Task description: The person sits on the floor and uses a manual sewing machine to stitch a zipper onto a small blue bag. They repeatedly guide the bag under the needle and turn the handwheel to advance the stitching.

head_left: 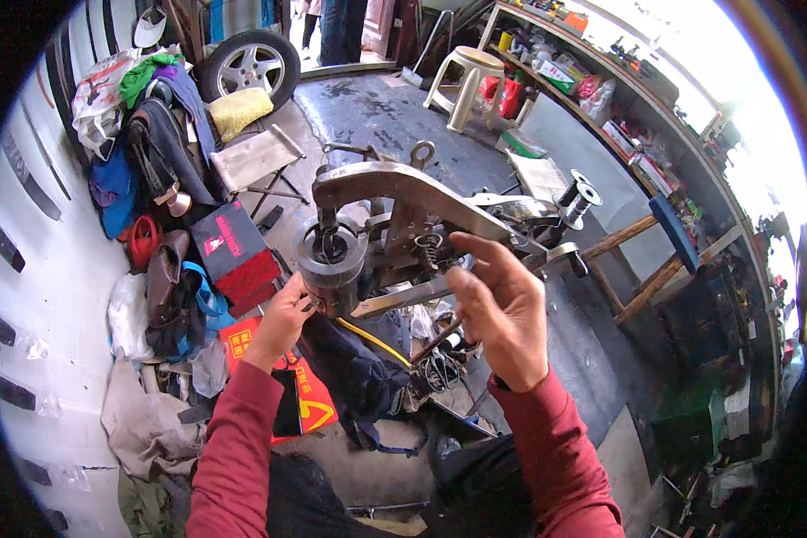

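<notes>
A hand-cranked shoe-repair sewing machine (421,193) stands in front of me, with a curved metal arm above and a round metal cylinder (332,278) at its left end. My left hand (281,325) is closed, its fingertips pressed together at the cylinder's lower left side. Whatever they pinch, if anything, is hidden. To the right of the machine's coil spring (429,251), my right hand (504,314) is raised with fingers bent and apart. Nothing shows between its thumb and forefinger. A yellow strip (372,341) slants below the machine.
Bags, clothes and a black-and-red box (229,242) crowd the left wall. Behind them are a car wheel (251,70) and a folding stool (258,160). Thread spools (580,199) stand right of the machine. A plastic stool (464,85) and loaded shelves (592,108) lie beyond.
</notes>
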The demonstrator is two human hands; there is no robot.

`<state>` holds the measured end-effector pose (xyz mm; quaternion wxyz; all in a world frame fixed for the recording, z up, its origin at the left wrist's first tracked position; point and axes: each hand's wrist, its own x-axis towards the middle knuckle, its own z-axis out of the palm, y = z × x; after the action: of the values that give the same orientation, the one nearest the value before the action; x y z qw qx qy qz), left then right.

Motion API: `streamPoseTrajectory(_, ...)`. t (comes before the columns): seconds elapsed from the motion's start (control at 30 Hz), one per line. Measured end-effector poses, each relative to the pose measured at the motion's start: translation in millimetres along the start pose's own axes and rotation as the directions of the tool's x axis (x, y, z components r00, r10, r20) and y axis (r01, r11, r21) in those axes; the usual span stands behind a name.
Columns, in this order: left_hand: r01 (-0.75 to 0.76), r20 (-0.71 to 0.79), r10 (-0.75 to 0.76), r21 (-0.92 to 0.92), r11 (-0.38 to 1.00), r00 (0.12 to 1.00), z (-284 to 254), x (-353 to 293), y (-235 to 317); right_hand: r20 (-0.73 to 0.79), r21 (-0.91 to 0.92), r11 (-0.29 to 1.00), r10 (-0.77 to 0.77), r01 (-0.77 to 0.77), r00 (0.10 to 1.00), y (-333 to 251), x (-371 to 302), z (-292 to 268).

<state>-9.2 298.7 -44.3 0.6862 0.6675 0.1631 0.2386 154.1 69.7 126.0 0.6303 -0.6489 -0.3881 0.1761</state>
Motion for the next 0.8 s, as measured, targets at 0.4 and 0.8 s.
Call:
streamPoseTrajectory(0.4,-0.202,0.018,0.203,0.213,0.956,0.979,-4,4,-12,-0.196,0.324,0.941,-0.031,0.094,0.980,1,-5,-16)
streamPoseTrajectory(0.8,-0.091,0.044,0.088,0.063,0.994,0.995,2,1,0,0.111,0.352,0.934,-0.104,0.059,0.988,-35,18,14)
